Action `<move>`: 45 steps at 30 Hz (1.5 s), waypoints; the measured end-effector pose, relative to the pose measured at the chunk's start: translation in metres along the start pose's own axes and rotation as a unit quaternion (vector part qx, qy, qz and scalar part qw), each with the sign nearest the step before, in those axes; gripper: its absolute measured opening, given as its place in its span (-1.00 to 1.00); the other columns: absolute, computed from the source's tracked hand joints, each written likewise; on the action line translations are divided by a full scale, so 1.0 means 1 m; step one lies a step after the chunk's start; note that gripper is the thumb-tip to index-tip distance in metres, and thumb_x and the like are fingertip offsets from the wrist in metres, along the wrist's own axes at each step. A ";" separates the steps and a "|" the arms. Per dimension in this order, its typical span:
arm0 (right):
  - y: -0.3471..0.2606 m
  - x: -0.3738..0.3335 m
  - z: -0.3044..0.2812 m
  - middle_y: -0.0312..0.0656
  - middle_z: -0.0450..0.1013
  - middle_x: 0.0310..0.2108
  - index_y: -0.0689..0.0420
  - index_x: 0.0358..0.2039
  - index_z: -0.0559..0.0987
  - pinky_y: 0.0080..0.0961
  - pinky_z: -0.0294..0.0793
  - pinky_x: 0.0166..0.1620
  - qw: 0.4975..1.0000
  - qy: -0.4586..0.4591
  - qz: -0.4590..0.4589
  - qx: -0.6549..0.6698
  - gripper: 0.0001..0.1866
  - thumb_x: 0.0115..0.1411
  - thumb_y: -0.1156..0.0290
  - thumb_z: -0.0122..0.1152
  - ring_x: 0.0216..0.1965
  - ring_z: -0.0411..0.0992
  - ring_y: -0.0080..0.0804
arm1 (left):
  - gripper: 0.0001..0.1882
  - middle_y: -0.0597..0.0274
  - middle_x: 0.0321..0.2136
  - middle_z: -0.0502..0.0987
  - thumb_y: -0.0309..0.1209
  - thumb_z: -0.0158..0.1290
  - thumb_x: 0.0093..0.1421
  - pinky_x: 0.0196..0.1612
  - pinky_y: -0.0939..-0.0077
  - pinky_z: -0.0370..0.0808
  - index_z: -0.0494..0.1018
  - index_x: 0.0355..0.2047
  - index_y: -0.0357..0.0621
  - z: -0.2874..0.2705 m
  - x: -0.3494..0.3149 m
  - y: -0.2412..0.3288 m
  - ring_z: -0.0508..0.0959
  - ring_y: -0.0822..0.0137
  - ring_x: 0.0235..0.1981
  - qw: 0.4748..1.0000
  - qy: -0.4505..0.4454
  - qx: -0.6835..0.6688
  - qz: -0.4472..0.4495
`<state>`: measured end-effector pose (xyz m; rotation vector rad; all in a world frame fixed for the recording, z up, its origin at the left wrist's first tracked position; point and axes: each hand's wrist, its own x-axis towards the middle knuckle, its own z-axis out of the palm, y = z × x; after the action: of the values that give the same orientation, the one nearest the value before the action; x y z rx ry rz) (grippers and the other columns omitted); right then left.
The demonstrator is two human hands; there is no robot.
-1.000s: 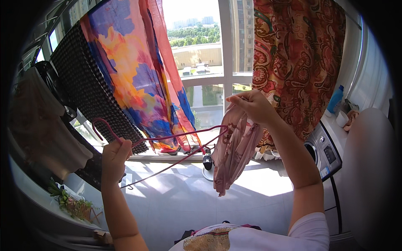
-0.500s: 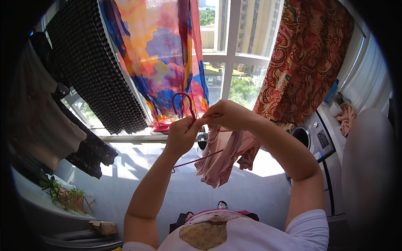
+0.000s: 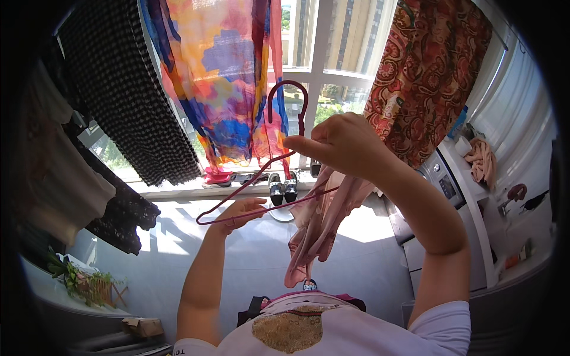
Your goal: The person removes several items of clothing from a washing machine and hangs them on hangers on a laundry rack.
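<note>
A dark red hanger is up in front of me, hook on top, its left end free. My right hand is closed round its neck, with the thumb lying across the front. A thin pink garment hangs in loose folds from the hanger's right side, over the bottom bar. Part of the garment is behind my right hand and forearm. My left hand is low by the hanger's left corner, behind the bottom bar. Its fingers stretch to the right, apart, with nothing in them.
Bright patterned cloth, black-and-white checked cloth and red paisley cloth hang before the windows. Black shoes stand by the sill. A washing machine is at right, and a leafy plant at lower left.
My left hand has let go near the hook and dropped down and left. My right hand has taken the hanger's neck, and the hanger has risen with its left end swung out.
</note>
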<state>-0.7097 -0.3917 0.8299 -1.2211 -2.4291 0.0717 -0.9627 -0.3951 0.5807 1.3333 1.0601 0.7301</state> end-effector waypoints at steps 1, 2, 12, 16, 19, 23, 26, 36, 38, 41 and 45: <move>-0.005 0.002 -0.003 -0.24 0.20 -0.93 0.19 -0.87 0.46 -0.46 0.23 -0.63 1.000 0.003 -0.002 0.016 -0.23 0.02 -0.34 0.00 -0.81 0.24 -0.40 | -0.52 0.16 -0.21 0.52 -0.20 0.13 0.10 -0.07 0.47 0.40 0.38 -0.03 -0.21 0.026 0.008 -0.012 0.51 0.28 -0.18 0.999 0.000 0.034 0.015; -0.001 0.002 -0.003 -0.29 0.17 -0.93 0.19 -0.88 0.44 -0.53 0.16 -0.66 0.999 0.028 -0.012 0.026 -0.25 0.04 -0.30 0.02 -0.83 0.20 -0.51 | -0.55 0.15 -0.21 0.52 -0.23 0.13 0.09 -0.08 0.46 0.41 0.40 -0.05 -0.19 0.061 0.018 -0.018 0.51 0.27 -0.18 0.990 0.038 0.096 0.098; 0.080 -0.031 -0.019 -0.33 0.19 -0.94 0.18 -0.85 0.48 -0.64 0.08 -0.73 0.998 0.040 0.027 0.041 -0.36 0.07 -0.15 0.11 -0.85 0.17 -0.68 | -0.85 0.42 -0.44 0.49 -0.39 0.04 0.15 -0.37 0.67 0.38 0.50 -0.34 -0.20 0.056 0.037 0.025 0.42 0.61 -0.42 0.983 0.107 -0.120 0.092; 0.098 -0.042 0.005 -0.24 0.21 -0.92 0.15 -0.87 0.46 -0.50 0.18 -0.70 0.996 0.067 -0.001 -0.055 -0.36 0.04 -0.16 0.11 -0.86 0.23 -0.44 | -0.86 0.44 -0.49 0.49 -0.42 0.08 0.12 -0.42 0.70 0.35 0.51 -0.37 -0.24 0.016 0.024 0.068 0.40 0.64 -0.47 0.976 0.146 -0.053 0.153; 0.106 -0.043 0.026 -0.19 0.28 -0.89 0.14 -0.86 0.48 -0.42 0.29 -0.65 0.990 0.094 -0.029 -0.097 -0.35 0.05 -0.19 0.06 -0.80 0.32 -0.31 | -0.90 0.39 -0.60 0.46 -0.46 0.07 0.10 -0.49 0.66 0.33 0.51 -0.43 -0.25 0.007 0.024 0.088 0.40 0.62 -0.53 0.930 0.231 0.131 0.254; 0.100 -0.044 0.046 -0.16 0.33 -0.85 0.14 -0.83 0.52 -0.39 0.34 -0.63 0.979 0.130 -0.011 -0.158 -0.34 0.08 -0.20 0.01 -0.77 0.36 -0.26 | -0.95 0.18 -0.62 0.46 -0.50 0.09 0.01 -0.54 0.55 0.35 0.51 -0.47 -0.17 0.013 0.017 0.110 0.48 0.33 -0.58 0.801 0.332 0.325 0.378; 0.102 -0.039 0.053 -0.12 0.34 -0.83 0.14 -0.82 0.52 -0.37 0.33 -0.62 0.984 0.139 0.072 -0.082 -0.33 0.09 -0.22 -0.02 -0.76 0.36 -0.22 | -0.84 0.16 -0.53 0.45 -0.39 0.22 -0.09 -0.49 0.40 0.40 0.51 -0.48 -0.10 0.029 0.003 0.122 0.49 0.19 -0.53 0.775 0.374 0.395 0.322; 0.094 -0.035 0.066 -0.10 0.30 -0.85 0.16 -0.82 0.51 -0.37 0.26 -0.63 0.978 0.150 0.104 0.096 -0.32 0.07 -0.23 0.01 -0.76 0.33 -0.23 | -0.70 0.19 -0.44 0.49 -0.21 0.18 -0.01 -0.28 0.28 0.38 0.49 -0.33 -0.12 0.055 0.001 0.142 0.47 0.16 -0.38 0.656 0.373 0.450 0.477; 0.094 -0.034 0.066 -0.10 0.28 -0.85 0.16 -0.83 0.50 -0.36 0.26 -0.63 0.981 0.152 0.085 0.080 -0.31 0.08 -0.24 -0.01 -0.75 0.33 -0.23 | -0.74 0.12 -0.50 0.49 -0.22 0.13 0.03 -0.34 0.30 0.39 0.50 -0.37 -0.14 0.053 0.003 0.143 0.48 0.12 -0.44 0.802 0.282 0.433 0.300; 0.095 -0.033 0.059 -0.16 0.37 -0.79 0.17 -0.68 0.57 -0.45 0.34 -0.58 0.978 0.150 0.059 0.133 -0.47 0.05 -0.10 0.15 -0.69 0.40 -0.36 | -0.79 0.05 -0.59 0.47 -0.27 0.05 0.09 -0.44 0.34 0.40 0.50 -0.44 -0.16 0.044 0.009 0.137 0.49 0.07 -0.52 0.859 0.199 0.388 0.270; 0.117 -0.035 0.033 -0.24 0.50 -0.58 0.22 -0.49 0.61 -0.64 0.39 -0.49 0.934 0.187 0.086 0.291 -0.76 0.04 0.28 0.29 -0.53 0.45 -0.59 | -0.80 0.09 -0.57 0.48 -0.27 0.03 0.10 -0.43 0.33 0.39 0.53 -0.44 -0.12 0.034 0.008 0.134 0.49 0.09 -0.50 0.861 0.216 0.375 0.268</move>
<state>-0.6150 -0.3427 0.7610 -1.0454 -1.7818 0.5224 -0.9094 -0.3830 0.7078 2.2682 1.4254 1.1242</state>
